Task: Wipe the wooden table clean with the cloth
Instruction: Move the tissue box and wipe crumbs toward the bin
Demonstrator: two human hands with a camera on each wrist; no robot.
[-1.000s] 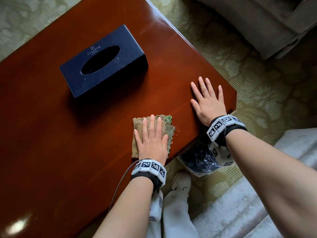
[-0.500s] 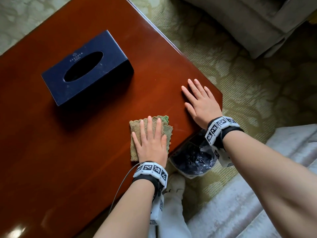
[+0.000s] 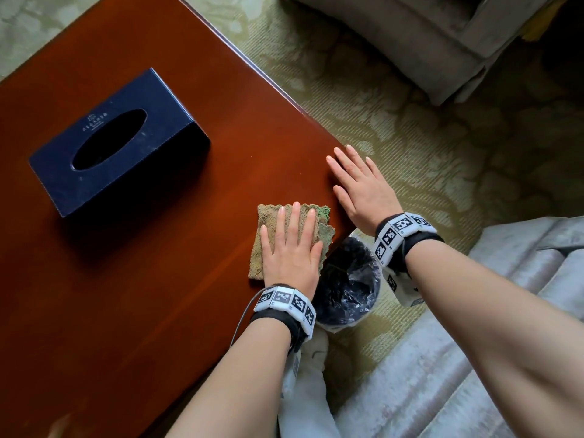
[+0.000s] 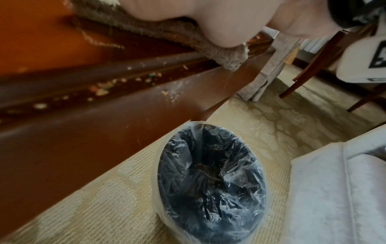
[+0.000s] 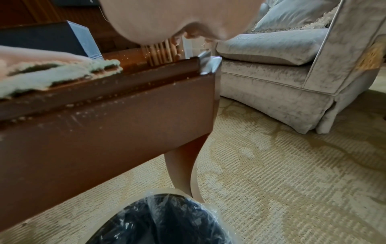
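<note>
Reddish-brown and glossy, the wooden table (image 3: 132, 279) carries the olive cloth (image 3: 268, 229) at its near edge, one corner hanging just over the rim above a plastic-lined bin (image 3: 344, 289). The left hand (image 3: 292, 251) presses flat on the cloth, fingers straight. The right hand (image 3: 363, 191) lies flat, fingers spread, on the table corner just beside it; a dark blue tissue box (image 3: 117, 143) sits well apart

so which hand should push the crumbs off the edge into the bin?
Left. The left hand already presses flat on the cloth at the table edge, directly above the lined bin. The right hand rests bare on wood.
</note>
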